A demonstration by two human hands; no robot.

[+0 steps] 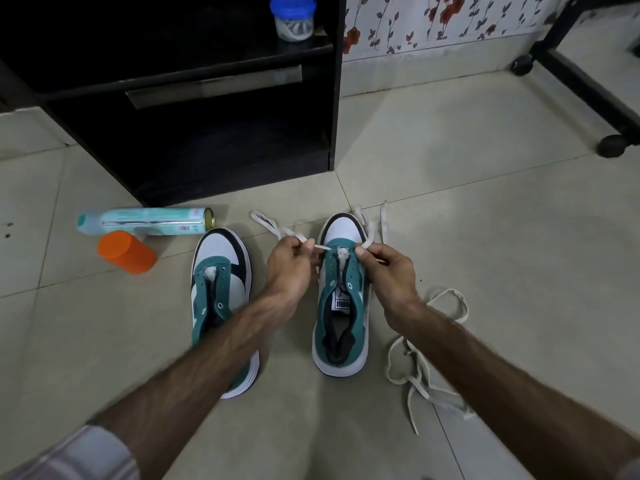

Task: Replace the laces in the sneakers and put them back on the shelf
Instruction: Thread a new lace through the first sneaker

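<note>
1. Nearest us, right of the right sneaker (341, 306), a loose lace (420, 358) lies tangled on the floor (485, 220).
2. The right sneaker stands between our hands; the left sneaker (221, 306), unlaced, sits just left of it.
3. Our left hand (291, 268) pinches one end of the new lace (277, 230) by its stiff tip, beside the right sneaker's front eyelets.
4. Our right hand (389, 268) pinches the other end on the sneaker's far side.
5. We judge the lace soft, light and floppy, so we hold it close to the tip; the sneaker is light and may slide on tile.
6. Left of the left sneaker lie a spray can (145, 221) and an orange cup (126, 252).
7. Beyond the right sneaker stands the black shelf (242, 140), holding a jar (292, 17).
</note>
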